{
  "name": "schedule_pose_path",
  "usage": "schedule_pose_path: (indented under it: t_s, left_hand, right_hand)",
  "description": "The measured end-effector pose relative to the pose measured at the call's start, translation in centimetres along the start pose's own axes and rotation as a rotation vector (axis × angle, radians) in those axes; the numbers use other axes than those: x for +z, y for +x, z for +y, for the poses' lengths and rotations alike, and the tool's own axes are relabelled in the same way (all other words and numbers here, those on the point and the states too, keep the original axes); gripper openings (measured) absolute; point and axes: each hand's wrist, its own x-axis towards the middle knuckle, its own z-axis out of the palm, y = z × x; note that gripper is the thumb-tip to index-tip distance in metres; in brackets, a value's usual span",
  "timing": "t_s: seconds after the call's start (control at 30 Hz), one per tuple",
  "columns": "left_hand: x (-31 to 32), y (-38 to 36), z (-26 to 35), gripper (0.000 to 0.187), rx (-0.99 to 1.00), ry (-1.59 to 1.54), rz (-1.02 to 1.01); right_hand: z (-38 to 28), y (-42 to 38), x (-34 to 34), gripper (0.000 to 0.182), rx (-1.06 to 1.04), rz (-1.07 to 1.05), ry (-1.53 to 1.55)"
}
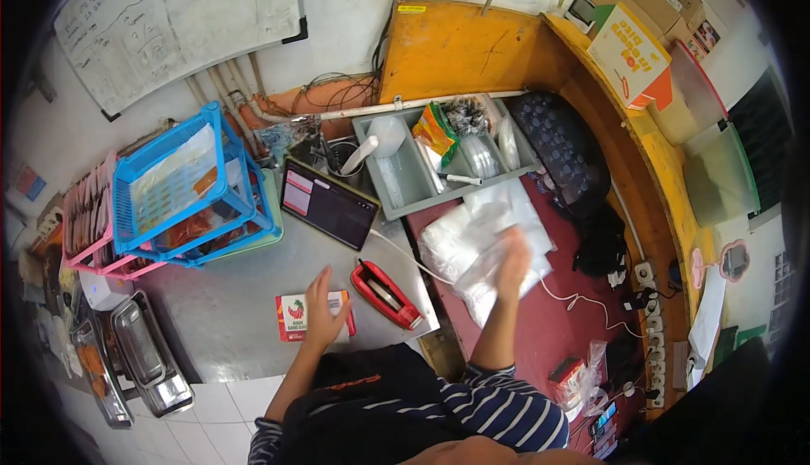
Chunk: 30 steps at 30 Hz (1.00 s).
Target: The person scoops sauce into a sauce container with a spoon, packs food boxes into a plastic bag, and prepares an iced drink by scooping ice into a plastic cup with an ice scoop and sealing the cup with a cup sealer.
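I pin the packet (295,316) with my spread left hand (323,309); my right hand (510,254) pinches one plastic bag (481,250) — lift slowly.

Before you lies a grey steel counter (236,313). On it rest a red tape dispenser (386,294), a small red-and-white packet (295,316) just beside it, a dark tablet (329,203) propped at a tilt, and stacked blue and pink baskets (181,191) to your left. Metal trays (143,355) sit at the counter's left edge. To your right, a lower red surface (548,330) carries a heap of clear plastic bags (481,233), a white cable (582,300) and a grey divided tray (405,182) at its far end.
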Motion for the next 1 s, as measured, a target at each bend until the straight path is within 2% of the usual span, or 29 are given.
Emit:
schedule_pose_path:
  t_s: [0.03,0.07,0.1,0.13,0.17,0.2,0.23,0.27,0.3,0.33,0.37,0.4,0.47,0.5,0.53,0.57,0.6,0.63,0.67,0.7,0.73,0.77,0.8,0.87,0.9,1.0]
  left_hand:
    - [0.3,1.1,2.9,0.054,0.063,-0.073,0.102]
    - [0.3,2.0,5.0,0.054,0.128,-0.143,0.211]
    - [-0.2,2.6,5.7,0.054,0.122,-0.127,0.236]
    - [-1.0,2.9,6.0,0.047,0.375,-0.010,0.253]
    - [-2.0,3.2,6.3,0.041,0.624,0.118,0.265]
    - [-3.9,3.5,7.1,0.041,0.613,0.142,0.296]
    - [-6.5,3.6,8.1,0.031,0.623,0.341,-0.109]
    - [-8.6,3.3,8.4,0.021,0.602,0.525,-0.524]
    - [-9.4,2.3,7.3,0.011,0.479,0.350,-0.599]
    - [-10.7,1.3,6.9,0.011,0.323,0.277,-0.774]
    - [-12.0,0.7,6.8,0.011,0.164,0.196,-0.941]
    - [-13.1,0.2,6.9,0.011,0.157,0.206,-0.914]
    - [-15.0,-0.9,7.2,0.019,-0.009,-0.453,-1.079]
    - [-15.3,-1.8,3.9,0.040,-0.035,-0.569,-1.085]
    - [-14.1,-2.9,3.2,0.040,-0.040,-0.567,-1.066]
    - [-12.0,-3.7,3.3,0.052,-0.088,-1.251,-0.764]
    - [-10.5,-4.0,3.6,0.064,-0.121,-1.891,-0.362]
    - [-10.3,-4.4,4.9,0.074,-0.125,-1.932,-0.277]
    - [-10.1,-5.5,5.1,0.074,-0.121,-1.933,-0.266]
    - [-9.5,-7.1,5.1,0.076,-0.220,-1.899,-0.104]
    - [-9.7,-7.7,6.8,0.077,-0.320,-1.857,0.056]
    - [-10.9,-7.6,8.4,0.063,-0.343,-1.348,-0.075]
    - [-10.6,-8.2,7.1,0.063,-0.346,-1.355,-0.068]
    - [-9.9,-9.8,3.2,0.039,-0.433,-0.851,0.052]
    - [-9.7,-9.3,3.7,0.019,-0.456,-0.872,0.208]
    - [-9.4,-8.5,2.1,0.021,-0.367,-0.846,0.147]
  right_hand:
    - [-3.8,-3.0,2.2,0.025,0.241,-0.249,0.386]
    - [-3.1,-4.5,4.3,0.020,-0.143,-0.662,0.444]
    - [-5.6,-5.9,6.3,0.021,0.031,-1.106,0.576]
    - [-7.0,-5.8,6.8,0.022,0.131,-1.554,0.655]
    - [-6.6,-5.9,7.4,0.039,0.242,-1.821,0.703]
    - [-6.8,-5.6,7.3,0.048,0.121,-1.701,0.931]
    - [-6.9,-5.1,6.8,0.058,0.009,-1.559,1.153]
    - [-4.2,-4.2,5.5,0.063,-0.026,-1.512,1.003]
    - [-1.5,-2.9,4.3,0.069,-0.066,-1.456,0.855]
    - [-4.3,-1.5,3.2,0.060,-0.042,-1.165,0.882]
    - [-5.5,-0.4,2.3,0.049,-0.026,-1.004,0.658]
    - [-5.4,0.1,1.9,0.034,0.065,-0.878,0.496]
    - [-4.3,0.4,3.1,0.024,0.116,-0.783,0.524]
    - [-4.2,0.0,4.3,0.024,0.108,-0.804,0.531]
    - [-4.4,-0.8,5.7,0.022,0.133,-0.728,0.547]
    - [-4.4,-1.5,6.8,0.022,0.163,-0.649,0.560]
    - [-3.9,-2.0,7.5,0.022,0.164,-0.662,0.564]
    - [-3.4,-2.3,8.1,0.020,0.220,-0.568,0.598]
    - [-3.3,-2.6,8.5,0.019,0.274,-0.471,0.627]
    - [-4.3,-2.9,9.5,0.014,0.243,-0.385,0.656]
    - [-4.2,-3.0,9.4,0.014,0.245,-0.392,0.652]
    - [-4.0,-3.1,9.0,0.013,0.265,-0.453,0.662]
    - [-3.8,-3.2,8.6,0.012,0.286,-0.514,0.670]
    - [-2.5,-3.4,9.1,0.012,0.240,-0.553,0.626]
    - [-2.6,-3.5,9.4,0.013,0.191,-0.582,0.591]
    - [-4.0,-4.5,10.2,0.014,0.154,-0.617,0.590]
